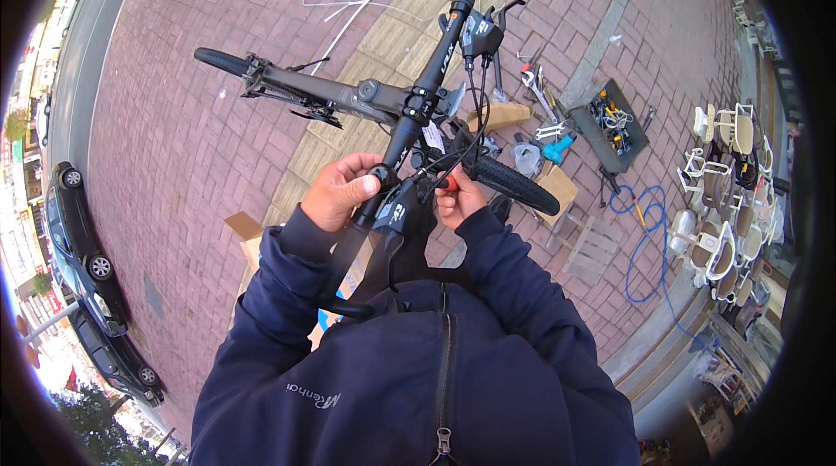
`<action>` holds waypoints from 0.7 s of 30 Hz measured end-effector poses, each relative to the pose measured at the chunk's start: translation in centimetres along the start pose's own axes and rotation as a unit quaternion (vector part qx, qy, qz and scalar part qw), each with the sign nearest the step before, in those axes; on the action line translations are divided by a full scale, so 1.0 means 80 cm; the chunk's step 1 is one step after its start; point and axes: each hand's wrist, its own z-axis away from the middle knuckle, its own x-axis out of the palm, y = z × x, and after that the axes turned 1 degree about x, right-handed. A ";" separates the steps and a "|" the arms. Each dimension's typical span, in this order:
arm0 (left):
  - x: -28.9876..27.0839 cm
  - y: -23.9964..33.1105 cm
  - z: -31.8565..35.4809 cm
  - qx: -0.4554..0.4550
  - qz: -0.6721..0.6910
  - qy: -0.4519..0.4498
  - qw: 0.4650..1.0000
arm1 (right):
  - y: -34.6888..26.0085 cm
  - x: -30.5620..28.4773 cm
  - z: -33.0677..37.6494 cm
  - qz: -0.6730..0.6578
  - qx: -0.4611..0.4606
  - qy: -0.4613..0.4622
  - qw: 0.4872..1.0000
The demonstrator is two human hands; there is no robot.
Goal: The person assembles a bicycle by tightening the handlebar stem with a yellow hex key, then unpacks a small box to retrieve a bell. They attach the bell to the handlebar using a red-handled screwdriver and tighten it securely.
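Observation:
A black bicycle handlebar (435, 65) crosses in front of me, with brake and shift levers near both ends. My left hand (333, 194) is closed, thumb and fingers pinching a small round black fitting (383, 175) on the bar's near half. To its right, my right hand (461, 201) grips a tool with a red handle (448, 182); its tip is hidden among the black cables (475, 126). Below the bar, the bicycle's grey frame (348, 96) runs left to the rear wheel (222, 60), and the front wheel (520, 186) points right.
On the brick paving lie wrenches (542, 96), a teal power tool (558, 148) and an open toolbox (610, 128) full of tools. A blue hose (634, 296) curls farther right, near stacked child seats (723, 196). Parked cars (83, 239) line the left.

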 end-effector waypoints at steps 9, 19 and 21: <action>0.002 0.002 0.001 0.002 -0.026 0.010 1.000 | 0.013 0.017 -0.012 -0.076 0.009 0.003 0.997; 0.005 0.001 0.002 0.006 -0.035 0.021 0.999 | 0.015 0.003 -0.017 -0.062 0.020 -0.051 0.997; 0.005 0.000 0.001 0.008 -0.037 0.019 0.999 | 0.018 0.005 -0.023 -0.127 0.077 -0.254 0.956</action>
